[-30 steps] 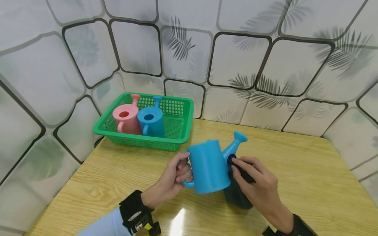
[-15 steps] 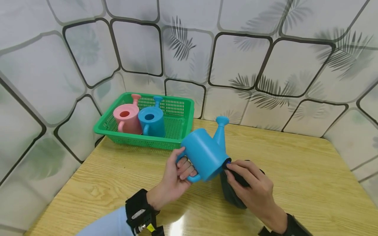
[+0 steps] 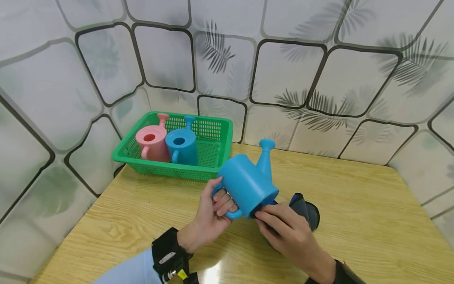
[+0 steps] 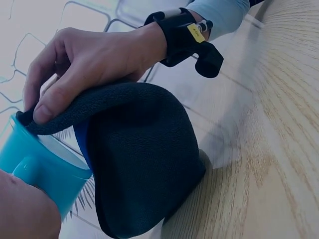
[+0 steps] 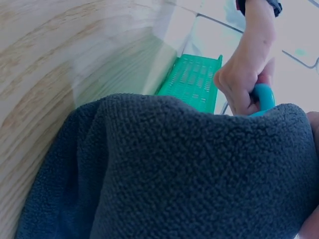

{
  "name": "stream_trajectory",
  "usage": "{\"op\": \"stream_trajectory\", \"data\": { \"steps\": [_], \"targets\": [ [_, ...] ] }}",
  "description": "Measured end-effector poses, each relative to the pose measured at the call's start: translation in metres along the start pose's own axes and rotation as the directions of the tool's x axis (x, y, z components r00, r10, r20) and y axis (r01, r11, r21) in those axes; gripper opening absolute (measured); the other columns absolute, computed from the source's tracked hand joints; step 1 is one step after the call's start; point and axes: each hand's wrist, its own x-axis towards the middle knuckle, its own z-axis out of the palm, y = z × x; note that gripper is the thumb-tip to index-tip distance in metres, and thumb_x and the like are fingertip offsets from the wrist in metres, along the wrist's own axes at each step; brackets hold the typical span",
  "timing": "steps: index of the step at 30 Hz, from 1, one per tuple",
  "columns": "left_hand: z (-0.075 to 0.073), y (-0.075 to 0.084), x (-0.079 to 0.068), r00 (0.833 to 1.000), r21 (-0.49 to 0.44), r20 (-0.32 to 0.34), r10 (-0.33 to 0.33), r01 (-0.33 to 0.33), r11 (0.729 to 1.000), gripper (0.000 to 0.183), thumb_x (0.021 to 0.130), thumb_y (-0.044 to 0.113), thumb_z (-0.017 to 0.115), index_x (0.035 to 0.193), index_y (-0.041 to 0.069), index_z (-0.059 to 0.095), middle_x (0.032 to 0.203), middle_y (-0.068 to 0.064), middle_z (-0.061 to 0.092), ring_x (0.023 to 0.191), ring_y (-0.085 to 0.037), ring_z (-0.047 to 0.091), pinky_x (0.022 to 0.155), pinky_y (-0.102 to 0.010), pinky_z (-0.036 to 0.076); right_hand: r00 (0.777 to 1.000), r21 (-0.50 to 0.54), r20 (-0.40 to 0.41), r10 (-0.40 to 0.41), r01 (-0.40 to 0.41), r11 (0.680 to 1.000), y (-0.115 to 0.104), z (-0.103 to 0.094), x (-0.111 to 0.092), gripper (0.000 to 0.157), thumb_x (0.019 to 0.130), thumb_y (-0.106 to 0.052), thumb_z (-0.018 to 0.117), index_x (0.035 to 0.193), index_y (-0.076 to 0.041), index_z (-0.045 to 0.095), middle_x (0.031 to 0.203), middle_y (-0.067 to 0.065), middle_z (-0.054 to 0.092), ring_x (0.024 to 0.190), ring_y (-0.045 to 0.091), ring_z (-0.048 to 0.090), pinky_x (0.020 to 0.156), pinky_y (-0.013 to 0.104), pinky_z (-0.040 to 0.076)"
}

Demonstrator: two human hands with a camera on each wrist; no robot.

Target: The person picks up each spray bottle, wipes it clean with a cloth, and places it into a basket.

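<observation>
My left hand (image 3: 213,209) grips the handle of a light blue watering can (image 3: 246,183), its fingers curled through the loop. Held over the table, the can is tilted, base toward the lower right and spout (image 3: 265,157) up. My right hand (image 3: 291,232) pinches a dark grey fleecy cloth (image 4: 144,149) with a blue edge, thumb on one side and fingers on the other. The pinched part lies at the can's base, and the rest hangs down in folds. In the right wrist view the cloth (image 5: 199,169) covers much of the can.
Back left on the wooden table (image 3: 369,221) stands a green perforated basket (image 3: 213,173). A pink watering can (image 3: 154,146) and a darker blue watering can (image 3: 182,148) stand upright inside it. Behind the table rises a patterned wall covering (image 3: 227,59).
The light blue can tipped over, its base swinging rightward and spout rising, then held still. My right hand moved the cloth from the spout's root down to the base.
</observation>
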Motion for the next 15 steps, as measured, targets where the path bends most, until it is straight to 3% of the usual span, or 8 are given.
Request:
{"op": "stream_trajectory", "data": {
  "steps": [10, 15],
  "targets": [
    [-0.0011, 0.0018, -0.0001, 1.0, 0.003, 0.027, -0.009, 0.009, 1.0, 0.051, 0.096, 0.034, 0.051, 0.052, 0.017, 0.031, 0.045, 0.006, 0.025, 0.042, -0.01, 0.022, 0.051, -0.023, 0.037, 0.998, 0.026, 0.066, -0.009, 0.007, 1.0, -0.0046, 0.0052, -0.0034, 0.031, 0.099, -0.023, 0.055, 0.089, -0.001, 0.074, 0.085, 0.01, 0.07, 0.074, 0.022, 0.066, 0.06, 0.033, 0.058],
    [-0.0025, 0.0026, 0.0003, 0.999, 0.004, 0.035, -0.008, 0.007, 1.0, 0.051, 0.096, 0.034, 0.051, 0.052, 0.018, 0.031, 0.045, 0.005, 0.024, 0.043, -0.01, 0.019, 0.051, -0.023, 0.037, 0.997, 0.003, 0.073, 0.032, -0.032, 0.999, -0.0035, 0.004, -0.0058, 0.032, 0.099, -0.025, 0.054, 0.09, -0.002, 0.075, 0.087, 0.01, 0.07, 0.075, 0.021, 0.065, 0.059, 0.032, 0.058]
  ]
}}
